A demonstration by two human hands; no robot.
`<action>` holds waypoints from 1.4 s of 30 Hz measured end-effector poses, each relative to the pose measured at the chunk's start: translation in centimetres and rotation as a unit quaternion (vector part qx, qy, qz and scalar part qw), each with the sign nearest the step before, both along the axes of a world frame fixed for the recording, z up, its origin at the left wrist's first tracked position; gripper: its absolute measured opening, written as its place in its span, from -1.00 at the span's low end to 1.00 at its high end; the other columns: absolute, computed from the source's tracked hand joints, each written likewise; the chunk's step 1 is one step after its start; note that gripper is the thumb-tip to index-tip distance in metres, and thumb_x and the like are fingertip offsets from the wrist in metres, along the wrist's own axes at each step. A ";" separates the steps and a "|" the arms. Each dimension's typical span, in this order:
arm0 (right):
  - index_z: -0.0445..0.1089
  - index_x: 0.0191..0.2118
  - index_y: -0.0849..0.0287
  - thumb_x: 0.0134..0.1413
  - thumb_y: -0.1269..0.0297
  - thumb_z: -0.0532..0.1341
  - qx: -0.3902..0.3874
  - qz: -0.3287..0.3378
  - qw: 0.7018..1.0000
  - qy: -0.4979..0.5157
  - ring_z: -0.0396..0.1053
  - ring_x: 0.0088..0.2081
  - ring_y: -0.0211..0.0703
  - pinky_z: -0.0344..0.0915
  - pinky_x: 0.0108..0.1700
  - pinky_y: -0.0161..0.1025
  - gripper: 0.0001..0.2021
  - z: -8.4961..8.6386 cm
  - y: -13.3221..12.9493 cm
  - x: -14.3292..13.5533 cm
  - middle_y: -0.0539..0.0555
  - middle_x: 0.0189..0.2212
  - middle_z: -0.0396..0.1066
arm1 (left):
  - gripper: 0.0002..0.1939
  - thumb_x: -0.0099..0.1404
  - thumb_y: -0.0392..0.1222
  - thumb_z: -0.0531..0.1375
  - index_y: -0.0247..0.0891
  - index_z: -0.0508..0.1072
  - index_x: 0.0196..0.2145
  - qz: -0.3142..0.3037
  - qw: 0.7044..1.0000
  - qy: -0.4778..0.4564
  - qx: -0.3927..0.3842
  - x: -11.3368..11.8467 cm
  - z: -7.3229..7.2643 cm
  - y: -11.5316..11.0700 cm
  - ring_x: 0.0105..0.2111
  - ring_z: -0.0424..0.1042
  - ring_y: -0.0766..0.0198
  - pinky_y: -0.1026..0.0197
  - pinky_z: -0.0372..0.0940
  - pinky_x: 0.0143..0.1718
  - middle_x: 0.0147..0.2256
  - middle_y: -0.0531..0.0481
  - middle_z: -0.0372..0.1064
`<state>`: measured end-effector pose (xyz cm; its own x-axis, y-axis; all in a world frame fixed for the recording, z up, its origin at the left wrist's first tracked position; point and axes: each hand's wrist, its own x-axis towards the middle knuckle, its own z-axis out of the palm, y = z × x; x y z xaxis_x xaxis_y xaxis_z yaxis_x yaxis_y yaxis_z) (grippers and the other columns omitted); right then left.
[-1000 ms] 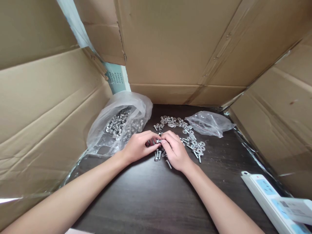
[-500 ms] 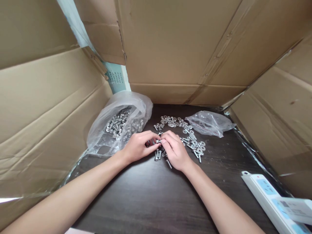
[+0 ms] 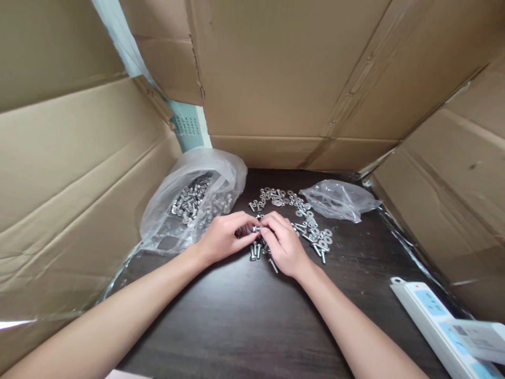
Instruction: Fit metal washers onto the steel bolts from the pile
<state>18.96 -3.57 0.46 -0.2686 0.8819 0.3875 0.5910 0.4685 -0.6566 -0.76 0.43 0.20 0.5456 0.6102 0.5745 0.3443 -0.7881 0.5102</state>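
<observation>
Between the fingertips of both hands lies a small silver bolt (image 3: 256,229), partly covered by the fingers. My left hand (image 3: 226,236) is closed on its left end, thumb below and fingers above. From the other side my right hand (image 3: 283,241) pinches the right end. Just under the fingers, several loose bolts (image 3: 255,250) lie on the dark table, with one more bolt (image 3: 273,265) nearer me. Behind and right of my right hand spread many silver washers (image 3: 323,237), nuts and bolts, some hidden by the hand.
A clear plastic bag (image 3: 158,221) full of bolts stands open at the left. A flatter plastic bag (image 3: 339,200) lies at the back right. Cardboard walls (image 3: 292,84) enclose the dark table (image 3: 236,321). A white power strip (image 3: 426,310) sits at the right front.
Hardly anything differs; both hands stay in place on the bolt, with only a very slight shift at the fingertips.
</observation>
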 end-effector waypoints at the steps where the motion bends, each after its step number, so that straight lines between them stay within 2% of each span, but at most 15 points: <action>1: 0.31 -0.26 0.12 0.39 0.33 0.02 0.000 0.000 1.000 0.000 0.35 -0.16 -0.06 0.16 -0.07 -0.06 -0.82 0.0 0.0 0.0 0.09 -0.22 0.40 | -0.90 0.38 -0.25 0.28 -0.25 0.53 -0.15 0.000 1.000 0.001 0.001 0.0 0.0 0.0 -0.43 0.49 0.37 0.34 0.38 -0.34 -0.35 0.05 0.51; 20: 0.31 -0.31 0.11 0.42 0.32 0.00 -0.001 0.003 1.000 -0.008 0.34 -0.19 -0.08 0.16 -0.09 -0.08 -0.76 0.0 0.0 0.0 0.07 -0.25 0.40 | -0.91 0.40 -0.23 0.26 -0.26 0.52 -0.15 -0.002 1.000 0.008 0.008 -0.1 0.1 -0.1 -0.42 0.49 0.35 0.32 0.39 -0.34 -0.35 0.03 0.51; 28: 0.34 -0.19 0.11 0.36 0.36 0.04 -0.011 -0.001 1.000 -0.002 0.37 -0.13 -0.04 0.18 -0.05 -0.05 -0.86 0.1 -0.1 0.0 0.09 -0.17 0.43 | -0.89 0.42 -0.19 0.25 -0.25 0.52 -0.14 0.004 1.000 0.012 0.000 -0.1 0.0 -0.1 -0.41 0.49 0.34 0.31 0.40 -0.32 -0.34 0.03 0.51; 42: 0.31 -0.24 0.11 0.36 0.36 0.02 -0.008 0.000 1.000 -0.003 0.37 -0.14 -0.05 0.16 -0.05 -0.07 -0.85 0.1 0.0 -0.1 0.08 -0.19 0.42 | -0.90 0.40 -0.25 0.26 -0.25 0.51 -0.13 -0.001 1.000 0.009 -0.002 0.0 0.0 0.0 -0.41 0.48 0.35 0.31 0.38 -0.32 -0.33 0.04 0.50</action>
